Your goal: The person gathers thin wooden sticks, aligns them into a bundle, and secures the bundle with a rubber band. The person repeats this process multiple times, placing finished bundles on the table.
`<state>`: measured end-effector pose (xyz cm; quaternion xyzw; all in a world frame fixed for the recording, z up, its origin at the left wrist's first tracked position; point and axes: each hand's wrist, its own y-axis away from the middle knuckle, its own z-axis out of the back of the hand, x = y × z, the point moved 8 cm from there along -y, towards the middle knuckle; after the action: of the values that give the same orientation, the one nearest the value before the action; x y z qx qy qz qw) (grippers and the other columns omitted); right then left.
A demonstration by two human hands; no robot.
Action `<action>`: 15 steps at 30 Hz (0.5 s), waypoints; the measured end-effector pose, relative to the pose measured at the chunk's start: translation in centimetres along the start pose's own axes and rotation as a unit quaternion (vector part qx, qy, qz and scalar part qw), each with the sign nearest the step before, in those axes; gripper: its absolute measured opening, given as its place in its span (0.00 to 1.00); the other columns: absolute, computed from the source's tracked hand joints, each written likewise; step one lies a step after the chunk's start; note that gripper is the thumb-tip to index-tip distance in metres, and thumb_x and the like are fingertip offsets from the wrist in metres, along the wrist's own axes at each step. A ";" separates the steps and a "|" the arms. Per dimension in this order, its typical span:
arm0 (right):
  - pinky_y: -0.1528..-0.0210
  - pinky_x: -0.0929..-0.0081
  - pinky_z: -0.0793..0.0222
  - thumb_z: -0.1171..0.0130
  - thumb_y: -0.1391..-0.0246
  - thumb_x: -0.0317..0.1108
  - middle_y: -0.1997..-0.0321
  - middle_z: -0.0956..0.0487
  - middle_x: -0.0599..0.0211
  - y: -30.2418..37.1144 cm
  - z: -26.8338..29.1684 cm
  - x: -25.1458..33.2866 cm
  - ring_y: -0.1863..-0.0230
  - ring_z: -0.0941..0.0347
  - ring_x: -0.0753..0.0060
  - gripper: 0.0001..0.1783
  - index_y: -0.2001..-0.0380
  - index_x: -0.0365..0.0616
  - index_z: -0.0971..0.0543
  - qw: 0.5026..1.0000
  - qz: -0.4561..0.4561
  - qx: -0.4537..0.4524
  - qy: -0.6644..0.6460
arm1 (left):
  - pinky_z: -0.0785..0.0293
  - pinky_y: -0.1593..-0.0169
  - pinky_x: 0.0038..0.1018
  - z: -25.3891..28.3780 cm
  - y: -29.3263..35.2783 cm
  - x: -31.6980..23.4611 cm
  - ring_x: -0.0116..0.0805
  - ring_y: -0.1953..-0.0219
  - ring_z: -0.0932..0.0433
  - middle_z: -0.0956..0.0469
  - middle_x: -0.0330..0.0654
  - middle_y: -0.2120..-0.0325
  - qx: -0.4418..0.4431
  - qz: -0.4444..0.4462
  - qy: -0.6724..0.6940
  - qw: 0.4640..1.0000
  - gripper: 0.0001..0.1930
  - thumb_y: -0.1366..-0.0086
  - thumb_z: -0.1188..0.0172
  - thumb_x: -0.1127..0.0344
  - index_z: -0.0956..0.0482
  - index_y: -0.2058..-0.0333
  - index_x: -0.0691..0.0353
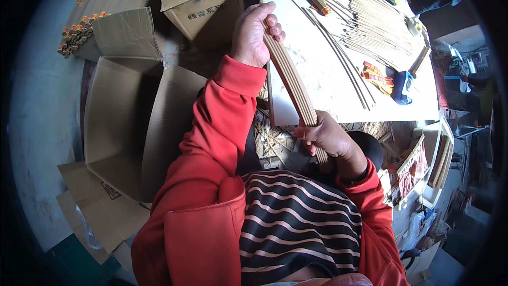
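Note:
A bundle of thin tan incense sticks (292, 83) slants between my two hands over the near left edge of a white table (338, 90). My left hand (257, 33) is closed round its far end. Lower down, my right hand (329, 136) grips the bundle with the fingers wrapped about it; the near end drops below that hand. Many loose incense sticks (370, 26) lie spread on the table. Beside them are red and yellow paper labels (377, 77) and a blue tape dispenser (402, 89).
At my left stands an open cardboard box (119, 108) with its flaps out. Behind it is another cardboard box (209, 18) with items on top, and a stack of wrapped stick bundles (103, 5). Stick scraps (271, 140) lie below the table edge. A white tub (436, 151) is at right.

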<state>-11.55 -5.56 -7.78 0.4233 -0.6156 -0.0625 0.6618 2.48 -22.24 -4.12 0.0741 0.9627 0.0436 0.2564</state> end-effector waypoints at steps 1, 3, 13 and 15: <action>0.90 0.84 0.41 0.45 0.53 0.23 0.86 0.31 0.71 0.0 0.0 0.1 0.91 0.38 0.83 0.06 0.71 0.31 0.29 1.000 0.002 0.001 -0.007 | 0.39 0.80 0.25 -0.1 0.0 0.1 0.26 0.86 0.37 0.36 0.34 0.87 0.001 0.004 0.013 1.000 0.08 0.45 0.42 0.68 0.34 0.75 0.56; 0.91 0.83 0.42 0.43 0.53 0.25 0.89 0.32 0.70 -0.2 -0.3 0.6 0.92 0.37 0.80 0.07 0.80 0.37 0.30 1.000 0.006 0.003 -0.019 | 0.39 0.77 0.21 -0.4 0.5 0.2 0.23 0.84 0.38 0.37 0.31 0.86 0.011 -0.005 -0.009 1.000 0.08 0.43 0.41 0.63 0.31 0.74 0.57; 0.88 0.83 0.37 0.44 0.53 0.24 0.87 0.30 0.68 -2.4 -0.1 3.6 0.91 0.34 0.79 0.07 0.81 0.34 0.29 0.990 0.055 0.004 -0.131 | 0.39 0.79 0.20 -2.5 4.9 7.5 0.22 0.85 0.38 0.38 0.30 0.86 0.097 0.148 0.018 0.984 0.05 0.42 0.45 0.68 0.31 0.68 0.56; 0.88 0.83 0.36 0.44 0.54 0.24 0.87 0.30 0.68 -2.5 -0.3 3.3 0.90 0.34 0.79 0.06 0.80 0.34 0.29 0.990 0.046 0.003 -0.130 | 0.39 0.79 0.20 -2.5 4.9 6.6 0.22 0.85 0.39 0.39 0.30 0.86 0.086 0.127 -0.008 0.988 0.05 0.42 0.45 0.68 0.31 0.68 0.57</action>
<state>-9.45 -8.99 -6.84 0.3848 -0.7154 -0.0849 0.5770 -3.85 -16.46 -4.63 0.2182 0.9435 -0.0081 0.2493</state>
